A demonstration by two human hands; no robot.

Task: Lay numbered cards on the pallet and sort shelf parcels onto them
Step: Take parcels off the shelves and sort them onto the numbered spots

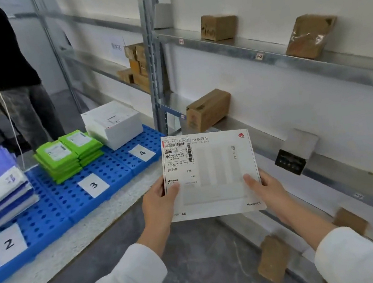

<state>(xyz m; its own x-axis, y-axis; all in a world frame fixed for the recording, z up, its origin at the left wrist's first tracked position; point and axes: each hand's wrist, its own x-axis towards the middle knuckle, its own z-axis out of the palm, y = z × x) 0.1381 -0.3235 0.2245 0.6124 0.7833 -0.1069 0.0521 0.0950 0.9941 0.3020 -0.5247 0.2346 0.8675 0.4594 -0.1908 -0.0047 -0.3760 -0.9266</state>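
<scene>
while the white flat parcel hangs in the air between shelf and blue pallet | left hand and right hand pinch its near corners, thumbs on top | matching white box stack behind card 4 lies far-left of it | left hand nearer; next move likely a leftward carry

Left hand and right hand are gripping flat white cardboard parcel by its lower side edges. White paper card 2, card 3, card 4 are lying along blue perforated plastic pallet's near edge, flat green packets sitting behind card 3.
</scene>
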